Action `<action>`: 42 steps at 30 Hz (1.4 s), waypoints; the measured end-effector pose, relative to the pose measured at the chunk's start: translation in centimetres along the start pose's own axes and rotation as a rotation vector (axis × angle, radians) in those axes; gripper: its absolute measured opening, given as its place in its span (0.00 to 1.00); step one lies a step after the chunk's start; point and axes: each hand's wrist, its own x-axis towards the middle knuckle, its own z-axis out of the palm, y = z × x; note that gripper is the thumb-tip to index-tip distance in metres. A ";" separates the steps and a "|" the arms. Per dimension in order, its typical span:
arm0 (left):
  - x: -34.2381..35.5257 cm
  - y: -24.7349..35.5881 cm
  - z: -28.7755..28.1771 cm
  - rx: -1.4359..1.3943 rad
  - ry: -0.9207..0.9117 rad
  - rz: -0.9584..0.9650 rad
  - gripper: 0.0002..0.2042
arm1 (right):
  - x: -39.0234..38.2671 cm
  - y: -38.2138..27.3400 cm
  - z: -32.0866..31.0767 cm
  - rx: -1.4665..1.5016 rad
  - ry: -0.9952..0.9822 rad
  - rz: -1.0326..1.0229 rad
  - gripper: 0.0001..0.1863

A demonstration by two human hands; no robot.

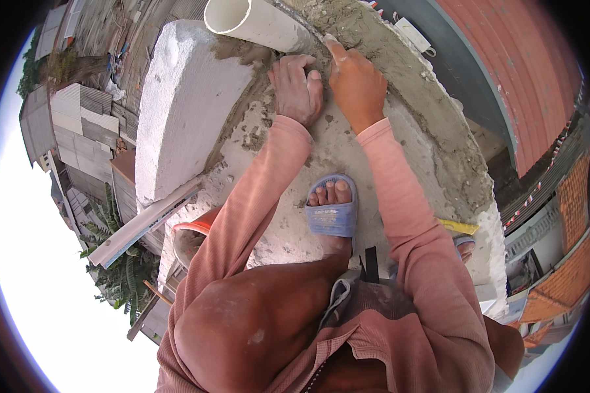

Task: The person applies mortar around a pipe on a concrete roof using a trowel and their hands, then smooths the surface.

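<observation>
Head view has the left hand (pixel 295 90) loosely curled and the right hand (pixel 358 85) with forefinger extended, any grip unclear, the white pipe (pixel 269 27) just beyond them, seemingly for working mortar (pixel 410 85) along its base, which next calls for steady fingertip pressure.

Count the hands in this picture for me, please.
2: the left hand, just below the white pipe in the picture, and the right hand, to its right with the index finger extended. No other hand shows.

I see the left hand (pixel 295 90) and right hand (pixel 358 86) close together beside a white pipe (pixel 263 26) and grey mortar (pixel 426 121).
</observation>
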 end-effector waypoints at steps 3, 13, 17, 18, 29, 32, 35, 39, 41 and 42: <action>0.0 -0.3 0.1 0.001 0.010 0.024 0.15 | 0.0 0.1 -0.1 -0.018 0.012 -0.058 0.22; 0.1 0.7 0.3 0.080 -0.017 0.017 0.16 | -1.3 2.8 -2.4 0.157 -0.144 -0.091 0.25; 0.0 0.3 0.0 0.087 -0.039 -0.025 0.14 | -0.5 2.6 -1.8 0.152 -0.140 -0.110 0.24; -0.1 0.1 -0.1 0.079 -0.034 -0.014 0.14 | -0.4 2.7 -1.7 0.148 -0.095 -0.162 0.25; 0.9 2.7 -3.3 -0.058 0.075 0.049 0.11 | -3.2 2.1 -2.4 0.126 -0.013 -0.080 0.22; 9.4 8.4 -11.3 -0.147 0.259 0.381 0.07 | -2.8 3.7 -2.4 0.134 -0.029 -0.109 0.22; 21.2 11.0 -15.8 -0.221 -0.038 0.310 0.11 | -2.1 4.7 -3.2 0.059 -0.110 -0.113 0.23; 33.1 0.9 -15.4 -0.192 -0.639 0.025 0.12 | -1.7 2.8 -2.8 0.064 -0.117 -0.202 0.20; 33.2 -8.7 -12.2 0.105 -0.850 -0.010 0.17 | -1.9 2.1 -2.8 0.093 -0.143 -0.175 0.21; 32.9 -9.2 -10.7 0.487 -0.970 -0.041 0.22 | -1.9 2.3 -2.9 0.091 -0.163 -0.130 0.23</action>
